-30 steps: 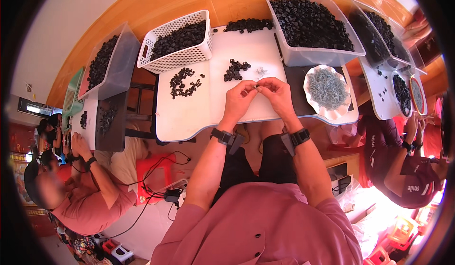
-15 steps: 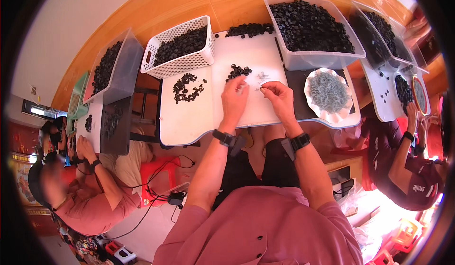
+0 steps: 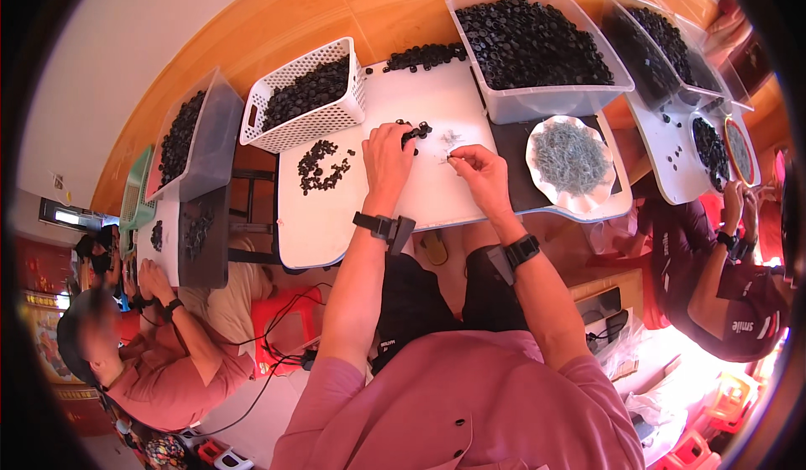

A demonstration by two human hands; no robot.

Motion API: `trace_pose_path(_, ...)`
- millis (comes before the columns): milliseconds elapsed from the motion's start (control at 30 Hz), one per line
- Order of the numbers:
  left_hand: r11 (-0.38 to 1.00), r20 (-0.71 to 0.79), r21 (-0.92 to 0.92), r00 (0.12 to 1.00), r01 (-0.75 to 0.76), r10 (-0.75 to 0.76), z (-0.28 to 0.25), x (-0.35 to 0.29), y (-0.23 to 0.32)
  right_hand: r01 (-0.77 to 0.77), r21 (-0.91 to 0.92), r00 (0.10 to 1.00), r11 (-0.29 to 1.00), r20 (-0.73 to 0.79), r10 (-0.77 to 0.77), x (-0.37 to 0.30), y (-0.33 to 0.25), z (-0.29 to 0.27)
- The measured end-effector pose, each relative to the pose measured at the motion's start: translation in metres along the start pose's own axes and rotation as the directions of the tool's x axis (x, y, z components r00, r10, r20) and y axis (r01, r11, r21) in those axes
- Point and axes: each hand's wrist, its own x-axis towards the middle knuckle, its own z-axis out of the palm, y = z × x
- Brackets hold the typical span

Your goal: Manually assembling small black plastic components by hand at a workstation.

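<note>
My left hand (image 3: 388,157) is at the small pile of black round parts (image 3: 422,130) on the white table. Its fingers are bent together, with a small black round part at the tips, partly hidden by the hand. Farther right, my right hand (image 3: 482,176) pinches a small dark piece (image 3: 451,157) just above the tabletop; its exact kind is too small to make out. Several thin silvery pins (image 3: 452,137) lie loose beyond its fingertips. To the right stands a wavy-rimmed white dish (image 3: 537,183), filled with grey metal pins (image 3: 573,156).
A white perforated basket (image 3: 323,117) and a clear bin (image 3: 558,100), both full of black parts, stand at the back. More black parts (image 3: 321,168) lie scattered on the left of the table (image 3: 315,231). People work at tables on both sides.
My left hand has moved left and closed its fingers at the pile of black parts. My right hand keeps its pinch. The whole view has shifted slightly.
</note>
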Motion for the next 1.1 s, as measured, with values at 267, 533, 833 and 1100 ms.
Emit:
trace_pose_path(267,0.978,0.015,0.018,0.978,-0.209,0.209,-0.005,-0.019,0.006,0.002,-0.062,1.0,0.998,-0.003,-0.002,-0.001,-0.005,0.002)
trace_pose_path(533,0.978,0.034,-0.077,0.98,-0.192,0.195,-0.003,-0.024,0.005,0.026,-0.059,1.0,0.998,0.006,-0.026,-0.001,0.0,0.003)
trace_pose_path(833,0.886,0.068,-0.451,0.994,0.109,-0.087,0.003,-0.055,0.017,0.293,-0.33,0.955,0.898,0.138,-0.261,-0.002,-0.01,0.006)
trace_pose_path(1100,0.829,0.049,-0.538,0.987,0.152,-0.15,0.007,-0.059,0.013,0.165,-0.293,0.986,0.942,0.035,-0.162,-0.004,-0.005,0.008)
